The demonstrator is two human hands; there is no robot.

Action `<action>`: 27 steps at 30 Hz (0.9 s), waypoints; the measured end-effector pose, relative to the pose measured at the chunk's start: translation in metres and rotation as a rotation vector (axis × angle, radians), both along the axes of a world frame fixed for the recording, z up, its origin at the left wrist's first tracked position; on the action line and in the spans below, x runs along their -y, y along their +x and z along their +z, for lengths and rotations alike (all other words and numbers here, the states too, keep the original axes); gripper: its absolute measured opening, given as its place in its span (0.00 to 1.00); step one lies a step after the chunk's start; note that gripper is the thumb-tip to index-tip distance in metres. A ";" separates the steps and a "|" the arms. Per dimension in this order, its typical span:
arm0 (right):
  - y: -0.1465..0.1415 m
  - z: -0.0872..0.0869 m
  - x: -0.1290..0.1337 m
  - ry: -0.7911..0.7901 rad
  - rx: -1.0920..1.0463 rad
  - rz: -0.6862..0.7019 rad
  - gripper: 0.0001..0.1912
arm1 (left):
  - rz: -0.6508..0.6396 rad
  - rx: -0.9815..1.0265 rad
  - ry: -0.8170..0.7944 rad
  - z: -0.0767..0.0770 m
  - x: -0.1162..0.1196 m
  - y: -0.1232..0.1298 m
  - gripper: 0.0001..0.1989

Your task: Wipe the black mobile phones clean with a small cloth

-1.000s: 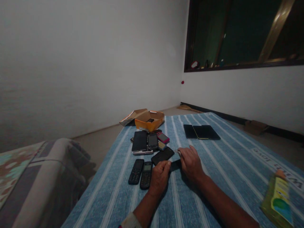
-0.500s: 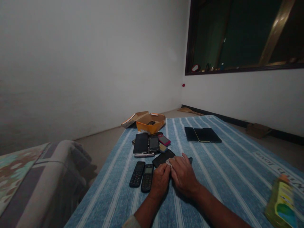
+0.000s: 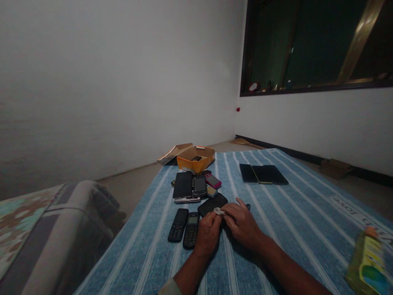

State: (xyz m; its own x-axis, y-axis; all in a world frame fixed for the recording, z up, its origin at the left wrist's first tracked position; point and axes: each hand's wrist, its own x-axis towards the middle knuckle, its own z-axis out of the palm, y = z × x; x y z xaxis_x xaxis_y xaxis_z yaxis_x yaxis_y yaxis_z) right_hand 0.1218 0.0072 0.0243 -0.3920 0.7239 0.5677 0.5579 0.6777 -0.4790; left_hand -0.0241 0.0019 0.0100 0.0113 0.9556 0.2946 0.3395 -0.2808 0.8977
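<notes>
My left hand [image 3: 208, 230] and my right hand [image 3: 241, 221] meet over the striped cloth, fingers closed. A small white crumpled piece [image 3: 219, 211], like tissue or cloth, is pinched at the right fingertips and touches the left hand. Whatever the left fingers grip is hidden. Just beyond lies a black smartphone [image 3: 212, 204]. Left of my hands are two keypad phones, one black [image 3: 178, 225] and one with a pale screen [image 3: 191, 230]. A dark object's end [image 3: 248, 207] shows behind the right hand; its kind is unclear.
Farther off is a pile of phones, including a black flat one [image 3: 183, 185] and a pink one [image 3: 213, 180]. Behind stands an open orange box [image 3: 196, 163]. Dark flat devices [image 3: 263, 174] lie at right. A yellow-green packet [image 3: 368, 262] is nearer. A draped bed [image 3: 73, 229] borders the left.
The right hand has shifted slightly right, its fingers drawing back from the left hand. More of the white piece shows between them. The view has shifted a little; the phones lie as before.
</notes>
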 end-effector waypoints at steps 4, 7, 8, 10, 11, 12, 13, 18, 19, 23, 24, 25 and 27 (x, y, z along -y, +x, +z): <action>0.005 0.004 0.001 -0.010 0.080 0.000 0.09 | -0.026 0.029 -0.012 0.003 0.000 0.001 0.18; 0.006 0.003 0.001 0.035 0.134 -0.007 0.09 | -0.023 0.050 -0.019 0.003 0.001 0.001 0.18; 0.006 0.002 0.001 0.058 0.154 -0.012 0.09 | -0.020 0.055 -0.021 0.003 0.001 0.000 0.19; 0.006 0.000 0.000 0.110 0.197 -0.028 0.10 | -0.022 0.067 -0.020 0.003 0.001 0.000 0.19; 0.006 -0.001 0.000 0.137 0.218 -0.036 0.10 | -0.027 0.072 -0.018 0.003 0.001 0.000 0.19; 0.005 -0.002 0.000 0.161 0.235 -0.044 0.10 | -0.033 0.077 -0.015 0.003 0.002 0.000 0.20; 0.005 -0.003 0.000 0.185 0.249 -0.053 0.10 | -0.038 0.079 -0.013 0.003 0.002 -0.001 0.20; 0.006 -0.008 -0.001 0.250 0.289 -0.068 0.07 | -0.030 0.065 -0.026 0.003 0.003 -0.001 0.22; 0.007 -0.008 -0.001 0.256 0.294 -0.068 0.07 | -0.031 0.064 -0.033 0.002 0.003 -0.001 0.22; 0.018 -0.012 -0.007 0.257 0.302 -0.071 0.08 | -0.046 0.075 -0.044 0.002 0.003 -0.002 0.21; 0.022 -0.013 -0.009 0.251 0.299 -0.073 0.09 | -0.047 0.074 -0.039 0.002 0.003 -0.002 0.21; 0.027 -0.013 -0.011 0.244 0.295 -0.076 0.09 | -0.044 0.070 -0.034 0.002 0.003 -0.002 0.21; 0.035 -0.014 -0.015 0.232 0.290 -0.087 0.09 | -0.034 0.057 -0.026 0.002 0.003 -0.002 0.22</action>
